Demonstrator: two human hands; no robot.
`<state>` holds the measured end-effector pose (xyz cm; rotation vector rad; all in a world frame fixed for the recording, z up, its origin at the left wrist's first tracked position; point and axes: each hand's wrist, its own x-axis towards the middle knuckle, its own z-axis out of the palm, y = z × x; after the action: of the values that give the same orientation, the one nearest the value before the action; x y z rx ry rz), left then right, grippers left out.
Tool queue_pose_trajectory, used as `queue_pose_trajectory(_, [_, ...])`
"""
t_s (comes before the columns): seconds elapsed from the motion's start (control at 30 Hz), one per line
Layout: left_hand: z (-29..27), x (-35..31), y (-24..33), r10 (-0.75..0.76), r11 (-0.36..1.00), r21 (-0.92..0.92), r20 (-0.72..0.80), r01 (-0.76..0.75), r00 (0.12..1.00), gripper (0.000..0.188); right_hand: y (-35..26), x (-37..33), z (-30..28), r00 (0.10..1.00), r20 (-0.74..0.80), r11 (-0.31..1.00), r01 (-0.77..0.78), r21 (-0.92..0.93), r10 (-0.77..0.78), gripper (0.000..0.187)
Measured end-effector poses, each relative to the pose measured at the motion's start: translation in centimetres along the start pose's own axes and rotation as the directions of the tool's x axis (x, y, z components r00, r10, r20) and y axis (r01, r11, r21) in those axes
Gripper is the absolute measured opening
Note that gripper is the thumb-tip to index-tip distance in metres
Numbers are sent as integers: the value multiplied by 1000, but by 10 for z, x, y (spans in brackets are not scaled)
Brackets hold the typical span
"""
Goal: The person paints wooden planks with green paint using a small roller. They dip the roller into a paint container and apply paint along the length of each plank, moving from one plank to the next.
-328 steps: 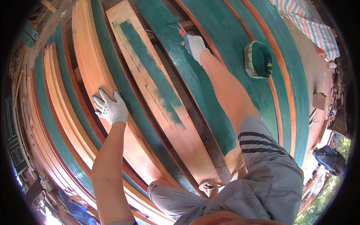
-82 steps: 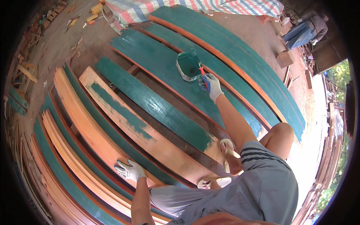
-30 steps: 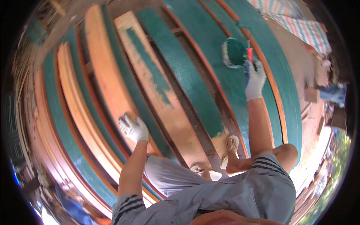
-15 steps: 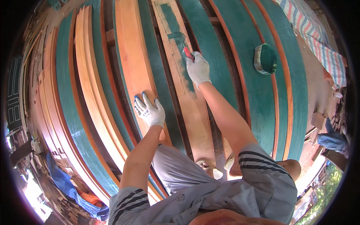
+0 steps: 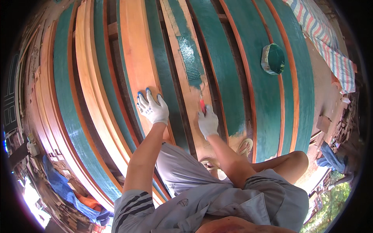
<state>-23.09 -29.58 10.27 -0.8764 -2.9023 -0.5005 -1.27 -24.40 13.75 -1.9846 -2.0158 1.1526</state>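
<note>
— Head view: where do we have the brush?
— Our right hand is closed around the red-handled brush, bristles on the half-painted plank, which runs lengthwise straight ahead.
— And our left hand?
— Spread flat on the bare plank just beside. The paint bowl sits well apart, ahead and to our right.

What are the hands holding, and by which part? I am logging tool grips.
The right hand holds a paintbrush by its red handle; the left hand rests flat on a bare plank.
</note>
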Motion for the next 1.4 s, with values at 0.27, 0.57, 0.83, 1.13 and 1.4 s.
queue_pose_trajectory(0.27, [8, 90, -30, 23, 1000, -7, -128, -24, 991, 59, -21, 29, -25, 958, -136, 965, 259, 24, -254, 28])
queue_pose_trajectory(0.57, [5, 91, -22, -157, 980, -94, 153, 173, 976, 77, -223, 297, -6, 883, -315, 912, 396, 107, -347, 29])
queue_pose_trajectory(0.83, [3, 91, -18, -156, 976, -121, 186, 180, 970, 77, -349, 475, 15, 894, -254, 928, 367, -60, -370, 40])
queue_pose_trajectory(1.13, [0, 93, -17, -142, 984, -78, 223, 163, 964, 74, -300, 438, 13, 910, -111, 901, 366, -232, -398, 35])
queue_pose_trajectory(1.4, [-2, 96, -18, -183, 973, -87, 272, 213, 945, 74, -168, 215, 1, 915, -200, 936, 331, -118, -349, 25])
